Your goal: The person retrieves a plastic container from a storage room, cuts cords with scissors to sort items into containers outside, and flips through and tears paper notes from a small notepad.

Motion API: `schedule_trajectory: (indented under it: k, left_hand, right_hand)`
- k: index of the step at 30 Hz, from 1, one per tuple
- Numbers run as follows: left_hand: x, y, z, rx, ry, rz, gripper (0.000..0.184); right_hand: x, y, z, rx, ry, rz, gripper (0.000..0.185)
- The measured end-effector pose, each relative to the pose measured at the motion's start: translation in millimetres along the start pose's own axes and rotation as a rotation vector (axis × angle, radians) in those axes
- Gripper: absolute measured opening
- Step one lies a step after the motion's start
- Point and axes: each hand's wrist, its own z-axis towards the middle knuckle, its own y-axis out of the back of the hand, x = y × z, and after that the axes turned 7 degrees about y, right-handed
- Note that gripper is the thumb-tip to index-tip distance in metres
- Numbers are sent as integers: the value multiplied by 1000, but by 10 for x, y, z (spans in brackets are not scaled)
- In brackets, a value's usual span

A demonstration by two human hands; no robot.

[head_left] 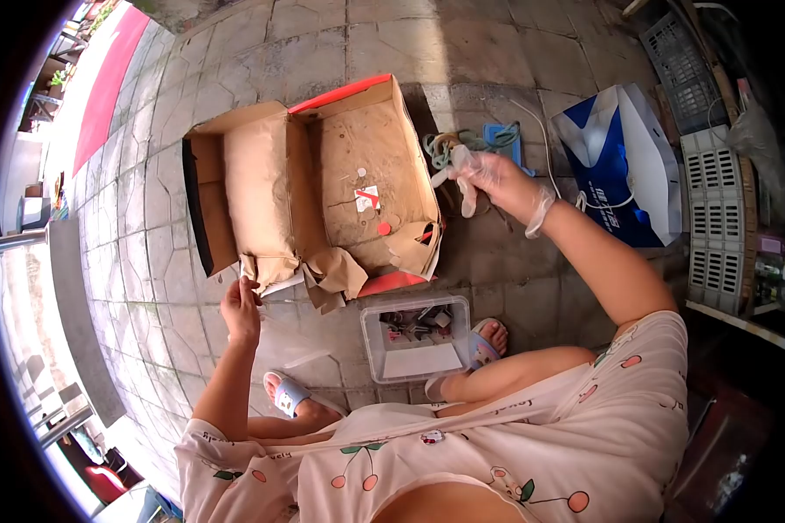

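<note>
An open cardboard shoebox (349, 157) with a red rim lies on the paving in front of me. Its left part holds a lump covered in brown paper (257, 187), and torn paper hangs over the near edge. My bare left hand (242, 307) has its fingers closed at the near left corner, on the brown paper. My right hand (493, 181) wears a loose clear plastic glove and hovers by the box's right edge. Its fingers are bent together; what they hold, if anything, is unclear. Greenish cord (445, 146) lies just beyond it.
A clear plastic tub (458, 307) with small dark parts and a white card stands between my feet. At right are a blue-and-white paper bag (619, 166), a blue item (501, 139) and grey plastic crates (715, 218). A red strip (109, 87) runs at far left.
</note>
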Motion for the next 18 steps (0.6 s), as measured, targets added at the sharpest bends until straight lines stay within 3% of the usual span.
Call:
schedule_trajectory:
  k: [2,3,4,5,7,9,11,12,18]
  left_hand:
    - [-99,-75,-42,-8,-17,124,33]
    - [-155,-94,-68,-28,-3,198,31]
    - [-148,-118,-73,-46,-72,215,26]
    - [-180,-145,-103,-45,-275,219,19]
    - [-553,-242,-291,66,-404,171,13]
    - [-1137,-332,-624,260,-539,169,26]
    - [-1440,-395,-872,313,-661,88,39]
    - [-1511,-430,-937,309,-670,61,38]
    - [-1334,-372,-887,315,-645,66,27]
  right_hand:
    - [124,-322,-32,-3,25,137,30]
    - [43,-354,0,106,102,96,32]
    - [39,-430,2,143,44,176,33]
    - [36,-515,-5,178,-14,256,34]
    - [18,-645,18,256,-47,410,36]
    - [70,-791,49,324,-67,448,37]
    - [228,-971,64,395,-80,371,38]
    - [264,-1073,72,429,-101,501,38]
    - [393,-1346,109,511,-167,362,29]
